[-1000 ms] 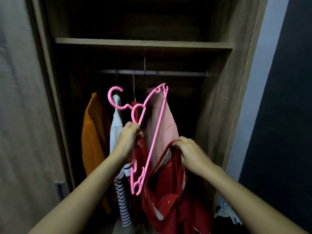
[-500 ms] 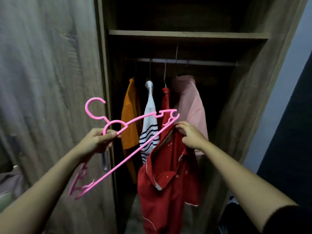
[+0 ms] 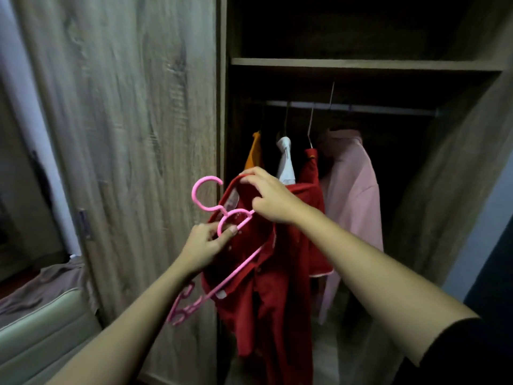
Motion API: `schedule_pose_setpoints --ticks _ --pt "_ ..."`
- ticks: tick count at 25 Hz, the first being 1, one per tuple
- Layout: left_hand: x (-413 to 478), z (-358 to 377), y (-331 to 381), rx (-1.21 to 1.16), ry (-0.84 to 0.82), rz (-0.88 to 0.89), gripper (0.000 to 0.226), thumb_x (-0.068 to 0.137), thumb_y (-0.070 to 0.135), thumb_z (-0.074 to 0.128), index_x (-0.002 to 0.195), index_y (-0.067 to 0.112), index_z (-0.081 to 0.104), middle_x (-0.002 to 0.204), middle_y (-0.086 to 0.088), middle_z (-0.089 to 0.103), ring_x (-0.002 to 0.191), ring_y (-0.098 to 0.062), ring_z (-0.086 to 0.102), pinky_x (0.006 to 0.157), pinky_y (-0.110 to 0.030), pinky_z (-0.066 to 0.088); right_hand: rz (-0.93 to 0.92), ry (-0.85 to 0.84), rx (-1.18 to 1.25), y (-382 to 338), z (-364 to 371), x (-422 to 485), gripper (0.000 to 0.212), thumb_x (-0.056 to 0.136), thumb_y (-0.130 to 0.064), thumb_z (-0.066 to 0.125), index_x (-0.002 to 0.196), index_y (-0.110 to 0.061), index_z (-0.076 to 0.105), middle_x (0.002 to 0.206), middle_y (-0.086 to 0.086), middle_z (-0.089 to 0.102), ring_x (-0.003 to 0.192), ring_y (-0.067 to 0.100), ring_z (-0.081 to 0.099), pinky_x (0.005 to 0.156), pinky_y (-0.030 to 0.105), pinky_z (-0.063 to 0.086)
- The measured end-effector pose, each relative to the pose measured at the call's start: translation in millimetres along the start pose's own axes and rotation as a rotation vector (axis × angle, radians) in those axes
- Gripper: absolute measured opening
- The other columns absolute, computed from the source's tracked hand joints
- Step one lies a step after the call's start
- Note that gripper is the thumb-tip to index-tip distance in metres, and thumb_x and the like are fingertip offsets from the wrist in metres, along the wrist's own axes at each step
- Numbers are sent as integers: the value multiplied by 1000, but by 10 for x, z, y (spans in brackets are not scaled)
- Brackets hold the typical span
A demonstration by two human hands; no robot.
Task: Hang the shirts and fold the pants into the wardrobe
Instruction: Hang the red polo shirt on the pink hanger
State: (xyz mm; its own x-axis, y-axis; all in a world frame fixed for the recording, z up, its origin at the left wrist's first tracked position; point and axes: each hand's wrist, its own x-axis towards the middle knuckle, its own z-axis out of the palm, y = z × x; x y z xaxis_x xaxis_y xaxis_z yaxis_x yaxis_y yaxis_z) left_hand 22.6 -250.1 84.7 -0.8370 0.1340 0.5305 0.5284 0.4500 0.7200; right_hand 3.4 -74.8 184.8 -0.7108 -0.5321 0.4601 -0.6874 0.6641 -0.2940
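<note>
My left hand [image 3: 205,243] grips a pink plastic hanger [image 3: 222,262] just below its hook, and the hanger slants down to the lower left. One arm of the hanger runs inside a red shirt [image 3: 266,273]. My right hand [image 3: 270,198] pinches the red shirt's collar and holds it up in front of the open wardrobe [image 3: 361,63]. The shirt's body hangs down loosely below both hands.
On the rail [image 3: 361,108] hang an orange garment [image 3: 254,154], a white one [image 3: 286,159], a red one [image 3: 311,168] and a pink shirt [image 3: 352,184]. The wooden wardrobe door [image 3: 125,134] stands at left. A bed with brown fabric [image 3: 41,290] lies at lower left.
The view swung left. My hands came together: the hanger's right arm went into the red shirt's collar, and my right hand lifted the collar over it.
</note>
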Motion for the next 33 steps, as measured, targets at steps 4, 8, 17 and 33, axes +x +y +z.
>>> schedule_pose_setpoints --ticks 4,8,17,33 --pt "-15 -126 30 -250 160 3 25 78 33 62 54 25 66 45 11 51 48 5 39 47 -17 32 -297 -59 -497 23 -270 60 51 91 -55 31 124 -21 49 113 0 65 103 18 61 92 41 42" --pt "136 -255 99 -180 187 70 47 76 50 62 71 4 70 53 -13 61 44 -3 45 48 -24 37 -411 60 -726 72 -359 230 59 84 -65 24 91 -17 59 74 4 68 65 29 68 56 42 52" --pt "-139 472 -148 493 611 266 28 81 35 62 89 15 45 78 -10 49 73 -24 47 64 -36 41 -250 232 -618 261 -418 356 52 86 -65 31 101 -23 58 90 -1 68 86 27 64 64 33 33" --pt "269 -1031 -562 -104 62 -324 20 60 -3 67 70 12 60 61 -3 56 54 -7 46 43 -12 37 -434 445 -523 1188 -287 -174 44 95 -58 24 114 -27 48 89 2 71 73 20 70 42 25 45"
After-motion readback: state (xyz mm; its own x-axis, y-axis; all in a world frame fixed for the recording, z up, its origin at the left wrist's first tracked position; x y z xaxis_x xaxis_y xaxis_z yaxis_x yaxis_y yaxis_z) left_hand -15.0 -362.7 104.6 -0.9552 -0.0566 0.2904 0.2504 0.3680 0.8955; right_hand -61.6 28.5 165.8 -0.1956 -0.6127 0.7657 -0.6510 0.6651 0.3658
